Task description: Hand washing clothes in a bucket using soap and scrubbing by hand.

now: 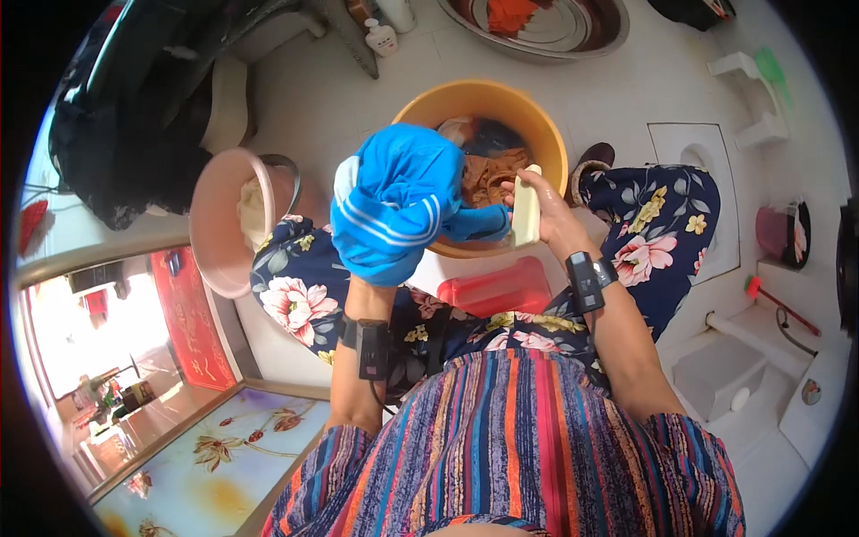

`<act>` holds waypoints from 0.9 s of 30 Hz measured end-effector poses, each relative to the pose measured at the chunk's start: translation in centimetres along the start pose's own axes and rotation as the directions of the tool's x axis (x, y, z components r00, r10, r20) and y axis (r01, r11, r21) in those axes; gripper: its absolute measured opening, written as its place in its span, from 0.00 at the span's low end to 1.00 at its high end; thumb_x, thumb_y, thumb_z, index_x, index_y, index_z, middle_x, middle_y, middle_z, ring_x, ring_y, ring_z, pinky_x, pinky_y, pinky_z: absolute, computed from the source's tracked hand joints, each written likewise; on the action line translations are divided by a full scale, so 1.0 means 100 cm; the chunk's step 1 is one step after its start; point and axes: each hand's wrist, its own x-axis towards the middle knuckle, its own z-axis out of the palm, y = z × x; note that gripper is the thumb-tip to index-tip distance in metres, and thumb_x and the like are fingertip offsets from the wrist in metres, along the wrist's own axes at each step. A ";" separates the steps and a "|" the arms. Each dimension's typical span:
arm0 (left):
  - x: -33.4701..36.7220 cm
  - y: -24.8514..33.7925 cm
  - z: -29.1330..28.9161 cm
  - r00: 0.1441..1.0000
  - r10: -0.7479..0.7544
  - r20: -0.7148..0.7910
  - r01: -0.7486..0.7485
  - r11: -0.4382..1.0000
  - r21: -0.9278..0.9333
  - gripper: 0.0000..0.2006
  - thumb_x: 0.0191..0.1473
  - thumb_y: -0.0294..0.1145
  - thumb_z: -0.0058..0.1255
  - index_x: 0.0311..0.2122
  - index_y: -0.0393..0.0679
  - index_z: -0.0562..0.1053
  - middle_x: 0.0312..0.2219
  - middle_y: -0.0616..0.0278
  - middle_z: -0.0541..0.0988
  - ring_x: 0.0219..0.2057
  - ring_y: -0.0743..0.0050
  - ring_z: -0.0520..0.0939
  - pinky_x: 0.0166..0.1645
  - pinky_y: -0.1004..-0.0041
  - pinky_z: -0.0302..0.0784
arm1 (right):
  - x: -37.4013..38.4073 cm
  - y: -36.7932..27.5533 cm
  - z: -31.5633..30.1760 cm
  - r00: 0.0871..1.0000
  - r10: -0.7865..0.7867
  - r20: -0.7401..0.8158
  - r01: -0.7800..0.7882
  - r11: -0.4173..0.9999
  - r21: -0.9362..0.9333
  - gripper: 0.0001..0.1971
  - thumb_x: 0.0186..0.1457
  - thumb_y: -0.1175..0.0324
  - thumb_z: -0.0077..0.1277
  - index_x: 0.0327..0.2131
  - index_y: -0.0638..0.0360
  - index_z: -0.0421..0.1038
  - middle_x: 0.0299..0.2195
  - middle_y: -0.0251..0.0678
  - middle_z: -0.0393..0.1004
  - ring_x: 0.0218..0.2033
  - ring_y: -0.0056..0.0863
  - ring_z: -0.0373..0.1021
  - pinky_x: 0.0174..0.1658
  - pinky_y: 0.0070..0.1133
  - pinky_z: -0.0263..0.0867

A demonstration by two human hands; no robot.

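Note:
A blue garment (394, 192) with white stripes is bunched over my left hand (369, 292) and held up at the near left edge of a yellow basin. The cloth hides the fingers of that hand. One narrow end of the garment stretches right, toward a pale yellow bar of soap (528, 208). My right hand (555, 215) grips the soap, its fingers wrapped round the far side. Inside the yellow basin (548, 125) lie brown, dark and pale wet clothes (492, 170).
A pink bucket (210, 228) with pale cloth stands at left. A red plastic object (497, 286) sits between my knees. Farther off are a metal basin (582, 49) and a white pump bottle (381, 38). To the right, a squat toilet (707, 152) is set in the floor.

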 end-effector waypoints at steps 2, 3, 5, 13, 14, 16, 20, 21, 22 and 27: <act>-0.003 0.005 0.003 1.000 -0.007 -0.003 0.007 0.998 -0.059 0.22 0.54 0.42 0.39 0.50 0.39 0.61 0.45 0.57 0.69 0.44 0.65 0.72 0.51 0.68 0.67 | 0.004 0.010 0.006 0.992 -0.081 -0.102 0.077 0.996 -0.033 0.22 0.47 0.57 0.51 0.41 0.60 0.61 0.31 0.37 0.69 0.27 0.27 0.69 0.28 0.29 0.70; -0.003 0.005 0.006 1.000 -0.013 0.003 0.014 0.995 -0.094 0.22 0.54 0.42 0.39 0.50 0.39 0.61 0.46 0.57 0.69 0.44 0.65 0.72 0.51 0.68 0.67 | 0.013 0.015 0.004 0.988 -0.093 -0.126 0.094 0.996 -0.004 0.21 0.47 0.56 0.51 0.40 0.59 0.62 0.31 0.37 0.70 0.27 0.28 0.69 0.29 0.30 0.70; -0.005 0.007 0.010 1.000 -0.025 0.013 0.026 0.988 -0.152 0.22 0.55 0.42 0.38 0.51 0.39 0.60 0.46 0.56 0.69 0.44 0.65 0.72 0.51 0.68 0.67 | 0.023 0.022 0.009 0.991 -0.026 -0.128 0.038 0.995 0.087 0.17 0.51 0.57 0.47 0.41 0.55 0.65 0.33 0.34 0.70 0.33 0.29 0.69 0.34 0.32 0.69; 0.013 -0.025 0.011 0.971 -0.227 0.068 0.236 0.897 -0.374 0.23 0.56 0.43 0.36 0.52 0.37 0.59 0.47 0.56 0.68 0.46 0.65 0.71 0.52 0.68 0.66 | -0.020 0.019 0.092 0.761 -0.558 0.331 0.647 0.613 -0.454 0.27 0.55 0.58 0.45 0.56 0.56 0.52 0.51 0.37 0.59 0.49 0.25 0.59 0.50 0.22 0.57; 0.013 -0.030 0.015 0.962 -0.267 0.057 0.266 0.875 -0.404 0.24 0.56 0.43 0.36 0.52 0.37 0.59 0.47 0.56 0.68 0.46 0.65 0.71 0.52 0.68 0.66 | -0.024 0.026 0.103 0.696 -0.611 0.378 0.632 0.270 -0.727 0.29 0.53 0.58 0.45 0.57 0.55 0.49 0.50 0.42 0.59 0.49 0.33 0.59 0.50 0.25 0.57; 0.012 -0.036 0.029 0.944 -0.330 -0.022 0.282 0.839 -0.466 0.23 0.56 0.43 0.35 0.53 0.38 0.59 0.47 0.56 0.68 0.47 0.66 0.70 0.52 0.68 0.66 | -0.034 0.050 0.124 0.572 -0.670 0.472 0.524 -0.145 -0.840 0.31 0.51 0.59 0.46 0.57 0.56 0.49 0.49 0.47 0.58 0.47 0.43 0.60 0.50 0.30 0.57; 0.005 -0.051 0.025 0.906 -0.400 0.137 0.391 0.673 -0.628 0.23 0.57 0.45 0.33 0.54 0.43 0.58 0.49 0.57 0.67 0.48 0.64 0.70 0.53 0.66 0.66 | -0.023 0.056 0.131 0.584 -0.587 0.561 0.493 -0.292 -0.819 0.32 0.49 0.59 0.47 0.56 0.56 0.49 0.50 0.45 0.58 0.43 0.50 0.61 0.47 0.35 0.59; 0.002 -0.058 0.023 0.873 -0.474 0.115 0.433 0.644 -0.631 0.23 0.57 0.46 0.32 0.54 0.44 0.58 0.48 0.58 0.67 0.47 0.64 0.71 0.53 0.66 0.66 | -0.011 0.047 0.124 0.611 -0.594 0.523 0.435 -0.301 -0.849 0.32 0.49 0.59 0.47 0.56 0.56 0.49 0.50 0.46 0.58 0.43 0.50 0.61 0.47 0.36 0.59; 0.002 -0.056 0.028 0.838 -0.538 0.090 0.466 0.620 -0.632 0.23 0.58 0.48 0.32 0.53 0.44 0.59 0.48 0.58 0.68 0.47 0.64 0.71 0.53 0.66 0.66 | 0.000 0.038 0.120 0.629 -0.601 0.493 0.383 -0.313 -0.869 0.32 0.49 0.59 0.47 0.56 0.56 0.49 0.51 0.46 0.58 0.43 0.51 0.61 0.47 0.36 0.59; -0.012 -0.066 0.027 0.892 -0.450 0.039 0.408 0.766 -0.497 0.20 0.53 0.29 0.45 0.52 0.47 0.60 0.43 0.63 0.70 0.42 0.74 0.73 0.45 0.73 0.72 | 0.024 0.013 0.099 0.741 -0.629 0.235 0.178 -0.153 -0.972 0.30 0.50 0.55 0.45 0.55 0.56 0.51 0.48 0.49 0.60 0.44 0.51 0.61 0.47 0.37 0.59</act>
